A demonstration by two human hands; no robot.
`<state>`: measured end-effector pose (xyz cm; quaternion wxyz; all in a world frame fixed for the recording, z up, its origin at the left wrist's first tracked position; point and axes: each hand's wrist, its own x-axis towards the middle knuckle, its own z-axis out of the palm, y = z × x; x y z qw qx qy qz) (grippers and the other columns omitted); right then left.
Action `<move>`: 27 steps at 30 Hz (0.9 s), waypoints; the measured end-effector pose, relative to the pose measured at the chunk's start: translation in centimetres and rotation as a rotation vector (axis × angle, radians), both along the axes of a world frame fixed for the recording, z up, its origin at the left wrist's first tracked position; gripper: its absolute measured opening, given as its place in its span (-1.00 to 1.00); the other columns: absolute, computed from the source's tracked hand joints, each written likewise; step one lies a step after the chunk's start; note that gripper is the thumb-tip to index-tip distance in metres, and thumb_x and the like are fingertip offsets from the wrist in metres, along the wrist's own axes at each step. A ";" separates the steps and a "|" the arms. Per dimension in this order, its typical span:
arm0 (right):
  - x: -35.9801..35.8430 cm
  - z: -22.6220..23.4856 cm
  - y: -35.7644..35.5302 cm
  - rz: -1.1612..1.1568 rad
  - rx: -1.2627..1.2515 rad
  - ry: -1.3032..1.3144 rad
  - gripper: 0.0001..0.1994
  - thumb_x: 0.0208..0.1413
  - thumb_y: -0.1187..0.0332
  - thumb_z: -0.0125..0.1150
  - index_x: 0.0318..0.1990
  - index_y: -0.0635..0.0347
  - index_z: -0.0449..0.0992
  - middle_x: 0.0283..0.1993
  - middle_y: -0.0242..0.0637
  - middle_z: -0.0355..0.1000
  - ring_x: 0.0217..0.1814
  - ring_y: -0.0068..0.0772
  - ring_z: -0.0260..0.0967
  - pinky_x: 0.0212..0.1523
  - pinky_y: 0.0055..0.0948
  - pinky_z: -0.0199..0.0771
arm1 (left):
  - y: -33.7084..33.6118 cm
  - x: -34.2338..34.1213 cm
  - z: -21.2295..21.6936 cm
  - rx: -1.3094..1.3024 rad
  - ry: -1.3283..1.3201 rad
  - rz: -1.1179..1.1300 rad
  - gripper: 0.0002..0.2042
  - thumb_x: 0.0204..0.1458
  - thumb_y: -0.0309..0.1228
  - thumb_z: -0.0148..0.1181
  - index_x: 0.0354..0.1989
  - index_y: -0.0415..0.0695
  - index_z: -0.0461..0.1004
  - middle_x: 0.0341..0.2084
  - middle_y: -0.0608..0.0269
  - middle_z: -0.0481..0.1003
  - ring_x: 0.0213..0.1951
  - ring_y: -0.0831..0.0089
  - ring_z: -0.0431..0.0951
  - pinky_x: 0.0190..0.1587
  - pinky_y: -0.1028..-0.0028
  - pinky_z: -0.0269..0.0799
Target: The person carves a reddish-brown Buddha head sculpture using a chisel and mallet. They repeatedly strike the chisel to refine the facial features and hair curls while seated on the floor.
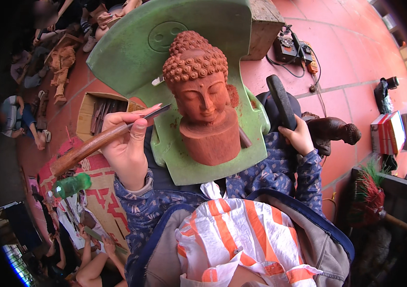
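A reddish-brown carved wooden Buddha head [202, 95] with curled hair stands on a round block base, resting on a green plastic chair piece [131, 43] that lies across my lap. My left hand [126, 150] is closed around a carving chisel [88, 147] with a long wooden handle. Its dark metal blade points toward the head's cheek and appears apart from it. To the right of the carving, my right hand [300, 137] grips a dark, bar-shaped mallet [281, 101], raised upright. Behind the base, a brown rod end [245, 137] shows on the green plastic.
At left is a cardboard box [86, 115] of tools, with a green bottle [72, 185] nearer me. A dark carved figure [332, 130] lies at right. Farther off are a power box with cables [289, 50] and a red-white box [386, 132]. Several people sit at left.
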<state>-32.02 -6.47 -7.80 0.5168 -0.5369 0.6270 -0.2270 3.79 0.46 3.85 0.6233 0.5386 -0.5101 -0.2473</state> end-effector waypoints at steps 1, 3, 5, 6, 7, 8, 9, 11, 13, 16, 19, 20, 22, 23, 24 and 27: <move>0.0 -0.1 0.0 0.004 -0.002 -0.003 -0.77 -0.09 0.49 0.22 -0.25 0.33 0.40 -0.64 -0.40 0.32 -0.71 -0.61 0.23 -0.67 -0.57 0.23 | -0.4 -0.8 0.4 -0.020 0.054 -0.002 -0.85 0.08 -0.51 0.15 -0.29 -0.22 0.28 -0.31 -0.06 0.53 -0.21 0.36 0.53 -0.03 0.50 0.36; -0.2 -0.2 0.0 0.002 -0.006 -0.004 -0.77 -0.09 0.48 0.23 -0.24 0.33 0.40 -0.64 -0.40 0.32 -0.71 -0.61 0.23 -0.68 -0.56 0.22 | -1.2 -2.1 0.8 -0.065 0.063 -0.042 -0.84 0.07 -0.53 0.15 -0.29 -0.22 0.27 -0.31 -0.06 0.52 -0.20 0.35 0.53 -0.03 0.49 0.35; -0.2 -0.1 0.1 0.004 -0.005 0.001 -0.76 -0.09 0.48 0.23 -0.24 0.33 0.39 -0.64 -0.41 0.31 -0.71 -0.61 0.23 -0.68 -0.56 0.22 | -1.6 -2.3 0.9 -0.061 -0.058 -0.032 -0.84 0.06 -0.56 0.16 -0.29 -0.22 0.27 -0.30 -0.06 0.52 -0.20 0.35 0.53 -0.06 0.49 0.37; -0.2 -0.1 0.1 0.006 -0.004 0.003 -0.76 -0.09 0.48 0.23 -0.24 0.33 0.39 -0.64 -0.41 0.31 -0.71 -0.61 0.23 -0.68 -0.56 0.21 | -1.9 -2.6 0.9 -0.063 -0.046 -0.072 -0.84 0.06 -0.56 0.15 -0.28 -0.22 0.27 -0.30 -0.05 0.52 -0.21 0.35 0.53 -0.07 0.49 0.37; -0.2 -0.3 0.1 0.005 -0.016 -0.005 -0.76 -0.09 0.48 0.23 -0.23 0.33 0.40 -0.64 -0.41 0.31 -0.71 -0.62 0.23 -0.68 -0.56 0.21 | -2.3 -3.3 1.2 -0.065 -0.032 -0.113 -0.84 0.06 -0.57 0.15 -0.28 -0.23 0.27 -0.30 -0.05 0.52 -0.21 0.35 0.54 -0.08 0.49 0.38; -0.4 -0.5 0.2 0.003 -0.027 -0.011 -0.75 -0.09 0.47 0.23 -0.23 0.33 0.40 -0.65 -0.41 0.31 -0.71 -0.62 0.22 -0.68 -0.57 0.21 | -2.8 -4.0 1.3 -0.067 -0.018 -0.156 -0.84 0.06 -0.57 0.15 -0.28 -0.23 0.27 -0.30 -0.05 0.52 -0.22 0.35 0.54 -0.10 0.50 0.39; -0.4 -0.6 0.2 0.000 -0.039 -0.016 -0.75 -0.09 0.47 0.23 -0.22 0.33 0.40 -0.65 -0.41 0.31 -0.71 -0.62 0.22 -0.67 -0.57 0.20 | -3.1 -4.5 1.3 -0.086 0.001 -0.184 -0.86 0.07 -0.58 0.13 -0.28 -0.24 0.27 -0.30 -0.03 0.52 -0.23 0.37 0.54 -0.14 0.53 0.39; -0.4 -0.6 0.4 -0.013 -0.047 -0.037 -0.74 -0.09 0.47 0.24 -0.21 0.33 0.40 -0.64 -0.42 0.32 -0.71 -0.63 0.21 -0.67 -0.57 0.20 | -3.6 -4.7 1.4 -0.060 -0.094 -0.188 -0.86 0.07 -0.55 0.14 -0.29 -0.24 0.28 -0.30 0.04 0.53 -0.22 0.40 0.53 -0.12 0.52 0.40; -0.4 -0.6 0.7 -0.023 -0.056 -0.057 -0.73 -0.09 0.47 0.24 -0.20 0.33 0.40 -0.63 -0.42 0.32 -0.71 -0.64 0.20 -0.67 -0.57 0.19 | -4.3 -4.6 1.0 -0.091 -0.226 -0.173 -0.86 0.07 -0.52 0.16 -0.31 -0.24 0.30 -0.33 0.11 0.54 -0.24 0.44 0.54 -0.13 0.51 0.41; -0.6 -0.4 1.0 -0.034 -0.073 -0.070 -0.72 -0.09 0.47 0.24 -0.18 0.32 0.41 -0.62 -0.42 0.34 -0.70 -0.66 0.20 -0.66 -0.58 0.20 | -4.6 -4.9 1.1 -0.065 -0.333 -0.147 -0.85 0.07 -0.51 0.16 -0.32 -0.24 0.30 -0.35 0.13 0.55 -0.26 0.45 0.54 -0.16 0.50 0.42; -0.6 0.8 1.2 -0.034 -0.097 -0.090 -0.71 -0.09 0.47 0.25 -0.17 0.31 0.41 -0.57 -0.42 0.35 -0.63 -0.67 0.23 -0.59 -0.60 0.23 | -4.6 -5.0 1.1 -0.055 -0.380 -0.109 -0.86 0.07 -0.50 0.15 -0.33 -0.24 0.30 -0.35 0.13 0.55 -0.28 0.45 0.54 -0.17 0.50 0.43; -0.3 1.8 1.1 -0.030 -0.106 -0.112 -0.71 -0.10 0.47 0.25 -0.17 0.32 0.41 -0.55 -0.42 0.36 -0.58 -0.66 0.25 -0.55 -0.60 0.25 | -4.5 -5.1 1.0 -0.070 -0.375 -0.108 -0.86 0.07 -0.49 0.16 -0.33 -0.23 0.30 -0.36 0.17 0.53 -0.32 0.51 0.49 -0.22 0.56 0.38; 0.3 3.6 0.8 0.008 -0.212 -0.127 -0.69 -0.11 0.48 0.26 -0.16 0.33 0.40 -0.49 -0.40 0.37 -0.48 -0.64 0.27 -0.44 -0.58 0.29 | -4.6 -5.0 0.8 -0.097 -0.370 -0.102 -0.86 0.08 -0.48 0.17 -0.33 -0.21 0.32 -0.39 0.25 0.50 -0.40 0.65 0.38 -0.32 0.66 0.28; 0.5 4.5 0.5 0.038 -0.313 -0.109 -0.68 -0.12 0.49 0.26 -0.15 0.34 0.40 -0.45 -0.40 0.38 -0.42 -0.62 0.27 -0.38 -0.57 0.30 | -4.7 -5.1 0.6 -0.103 -0.377 -0.108 -0.86 0.08 -0.48 0.17 -0.33 -0.20 0.32 -0.40 0.27 0.49 -0.40 0.65 0.37 -0.32 0.66 0.28; 0.8 5.6 0.2 0.070 -0.412 -0.096 -0.67 -0.12 0.49 0.26 -0.14 0.35 0.39 -0.42 -0.39 0.38 -0.37 -0.60 0.27 -0.32 -0.55 0.31 | -4.6 -5.1 0.7 -0.108 -0.389 -0.110 -0.86 0.08 -0.48 0.16 -0.33 -0.20 0.32 -0.41 0.28 0.48 -0.41 0.65 0.36 -0.32 0.66 0.27; 1.5 10.2 -0.5 0.174 -0.580 -0.092 -0.68 -0.12 0.49 0.25 -0.16 0.31 0.38 -0.39 -0.24 0.37 -0.31 -0.47 0.31 -0.25 -0.45 0.31 | -4.6 -5.2 0.8 -0.110 -0.424 -0.108 -0.87 0.08 -0.48 0.16 -0.33 -0.20 0.32 -0.42 0.30 0.48 -0.43 0.66 0.33 -0.33 0.66 0.27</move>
